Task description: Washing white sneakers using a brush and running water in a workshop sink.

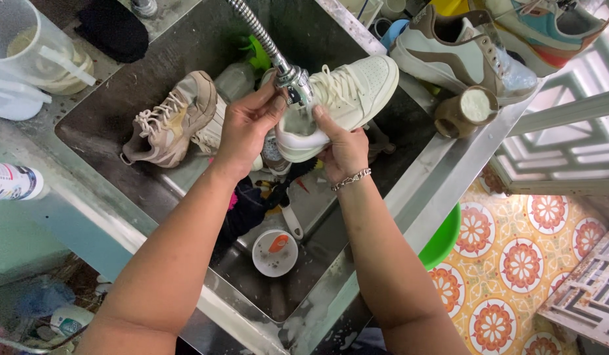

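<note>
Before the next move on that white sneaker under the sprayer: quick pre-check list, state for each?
1. Right hand has hold of the white sneaker at its heel end: ok.
2. Left hand is on the spray head, which sits at the shoe opening: ok.
3. Water flowing from the spray head: cannot tell.
4. Sneaker is over the steel sink, not over the rim: ok.
5. Room in the basin below: not ok; a beige sneaker, a brush and a white lid lie there.
6. Pair of shoes on the right rim sits steady: cannot tell.
</note>
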